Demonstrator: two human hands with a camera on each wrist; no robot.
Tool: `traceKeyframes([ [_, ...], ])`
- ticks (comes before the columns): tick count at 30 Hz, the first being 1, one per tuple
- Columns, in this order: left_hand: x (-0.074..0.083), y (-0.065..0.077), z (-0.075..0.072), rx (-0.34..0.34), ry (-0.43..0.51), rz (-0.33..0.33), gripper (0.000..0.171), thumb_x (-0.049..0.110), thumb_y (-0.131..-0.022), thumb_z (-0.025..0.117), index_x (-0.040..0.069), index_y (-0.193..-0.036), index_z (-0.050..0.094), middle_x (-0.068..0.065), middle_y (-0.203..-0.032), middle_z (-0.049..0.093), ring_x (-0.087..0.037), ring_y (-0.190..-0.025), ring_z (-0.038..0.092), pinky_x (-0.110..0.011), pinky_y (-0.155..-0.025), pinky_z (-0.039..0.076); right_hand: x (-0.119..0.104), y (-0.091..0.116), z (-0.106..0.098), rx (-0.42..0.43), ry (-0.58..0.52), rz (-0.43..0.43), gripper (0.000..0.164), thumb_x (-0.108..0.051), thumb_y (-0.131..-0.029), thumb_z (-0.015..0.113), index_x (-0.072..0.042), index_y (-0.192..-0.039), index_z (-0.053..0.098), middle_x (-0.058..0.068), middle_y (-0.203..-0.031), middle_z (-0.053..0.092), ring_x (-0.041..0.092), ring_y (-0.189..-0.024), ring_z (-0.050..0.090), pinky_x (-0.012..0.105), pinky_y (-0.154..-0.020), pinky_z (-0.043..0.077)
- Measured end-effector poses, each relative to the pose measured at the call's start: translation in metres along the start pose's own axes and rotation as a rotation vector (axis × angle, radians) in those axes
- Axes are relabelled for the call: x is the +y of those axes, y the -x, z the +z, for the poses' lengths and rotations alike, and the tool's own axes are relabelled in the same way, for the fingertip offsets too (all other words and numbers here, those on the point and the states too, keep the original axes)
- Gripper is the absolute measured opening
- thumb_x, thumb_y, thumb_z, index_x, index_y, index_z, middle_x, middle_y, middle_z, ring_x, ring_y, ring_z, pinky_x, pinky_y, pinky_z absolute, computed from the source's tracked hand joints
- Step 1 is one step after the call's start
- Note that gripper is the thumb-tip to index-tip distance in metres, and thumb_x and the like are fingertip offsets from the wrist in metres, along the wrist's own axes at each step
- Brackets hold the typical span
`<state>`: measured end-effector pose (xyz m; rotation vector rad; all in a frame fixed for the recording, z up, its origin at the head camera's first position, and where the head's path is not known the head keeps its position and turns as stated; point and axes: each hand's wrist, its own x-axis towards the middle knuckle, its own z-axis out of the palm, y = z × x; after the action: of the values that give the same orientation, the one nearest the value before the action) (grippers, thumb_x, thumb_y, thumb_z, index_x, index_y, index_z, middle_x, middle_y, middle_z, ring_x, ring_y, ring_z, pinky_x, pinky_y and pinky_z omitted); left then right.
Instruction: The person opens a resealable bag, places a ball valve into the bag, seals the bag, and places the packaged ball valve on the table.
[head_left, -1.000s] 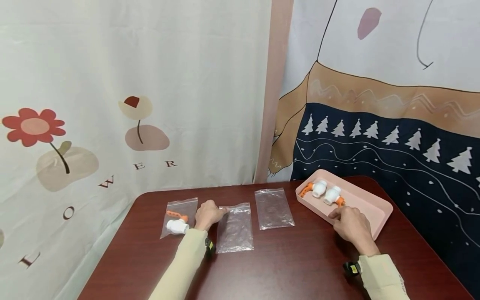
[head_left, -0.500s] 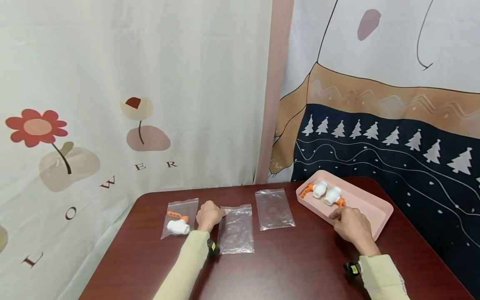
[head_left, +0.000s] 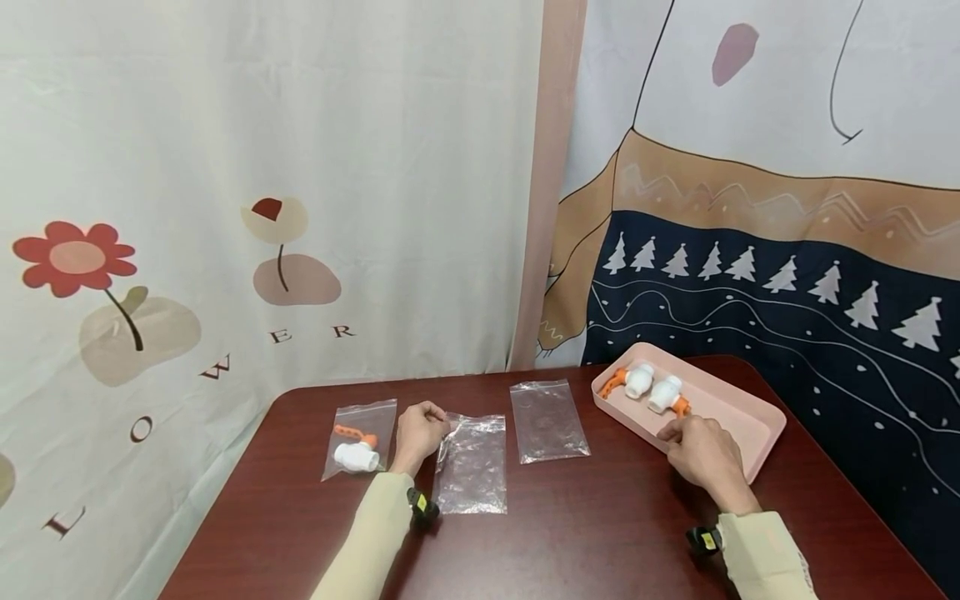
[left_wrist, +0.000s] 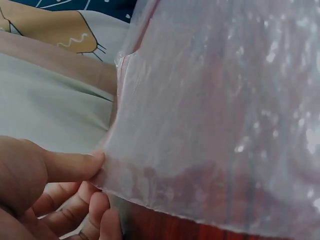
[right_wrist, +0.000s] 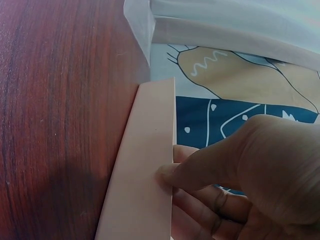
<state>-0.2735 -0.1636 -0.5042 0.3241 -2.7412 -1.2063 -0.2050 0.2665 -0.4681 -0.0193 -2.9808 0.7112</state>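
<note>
My left hand (head_left: 420, 433) pinches the upper left corner of a clear zip bag (head_left: 472, 467) between thumb and fingers. In the left wrist view the bag (left_wrist: 200, 120) is lifted at that corner, and nothing shows inside it. My right hand (head_left: 703, 454) grips the near wall of a pink tray (head_left: 738, 417), thumb outside and fingers inside, as the right wrist view of the tray wall (right_wrist: 142, 170) shows. Inside the tray lie a white ball valve with an orange handle (head_left: 639, 381) and a second such valve (head_left: 664, 393), near my right fingers.
To the left, another clear bag (head_left: 378, 417) holds a white valve with an orange handle (head_left: 356, 456). A third clear bag (head_left: 550, 421) lies flat between the middle bag and the tray. Curtains (head_left: 420, 183) hang behind the dark red table (head_left: 570, 533).
My left hand now pinches the middle bag's corner, with that corner raised; earlier its index finger reached out along the bag's top edge. The right hand and tray have stayed put.
</note>
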Motion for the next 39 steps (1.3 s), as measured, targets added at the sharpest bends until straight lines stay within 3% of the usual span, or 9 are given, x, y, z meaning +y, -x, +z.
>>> traceKeyframes([
  [6, -0.003, 0.002, 0.001, -0.018, 0.155, 0.023, 0.006, 0.014, -0.090, 0.077, 0.008, -0.093, 0.079, -0.005, -0.081, 0.074, -0.014, -0.070, 0.063, -0.026, -0.062, 0.048, -0.001, 0.000, 0.001, -0.001, -0.002, 0.004, 0.022, -0.003, -0.081, 0.065, -0.008, -0.097, 0.080, 0.005, -0.084, 0.074, 0.019, -0.072, 0.059, 0.031, -0.056, 0.045],
  [17, 0.004, 0.009, -0.006, 0.018, 0.267, 0.052, 0.009, 0.017, -0.096, 0.073, 0.009, -0.097, 0.077, -0.010, -0.089, 0.076, -0.015, -0.073, 0.064, -0.025, -0.061, 0.049, 0.000, 0.001, 0.002, -0.007, -0.014, 0.000, 0.026, -0.002, -0.080, 0.062, -0.006, -0.099, 0.080, 0.007, -0.085, 0.073, 0.019, -0.070, 0.057, 0.030, -0.055, 0.042],
  [34, 0.035, 0.030, -0.024, 0.037, 0.396, 0.154, 0.011, 0.019, -0.096, 0.074, 0.010, -0.100, 0.078, -0.010, -0.092, 0.079, -0.012, -0.075, 0.069, -0.021, -0.062, 0.049, 0.004, -0.001, -0.001, -0.016, -0.034, 0.004, 0.027, -0.002, -0.081, 0.060, -0.007, -0.100, 0.079, 0.005, -0.082, 0.070, 0.019, -0.068, 0.055, 0.030, -0.055, 0.042],
  [39, 0.050, 0.042, -0.027, -0.015, 0.521, 0.169, 0.014, 0.012, -0.095, 0.073, 0.000, -0.102, 0.076, -0.018, -0.096, 0.078, -0.017, -0.079, 0.074, -0.026, -0.065, 0.061, 0.005, -0.002, -0.001, -0.026, -0.027, -0.013, 0.024, -0.003, -0.082, 0.061, -0.006, -0.099, 0.078, 0.005, -0.081, 0.069, 0.019, -0.068, 0.055, 0.029, -0.055, 0.041],
])
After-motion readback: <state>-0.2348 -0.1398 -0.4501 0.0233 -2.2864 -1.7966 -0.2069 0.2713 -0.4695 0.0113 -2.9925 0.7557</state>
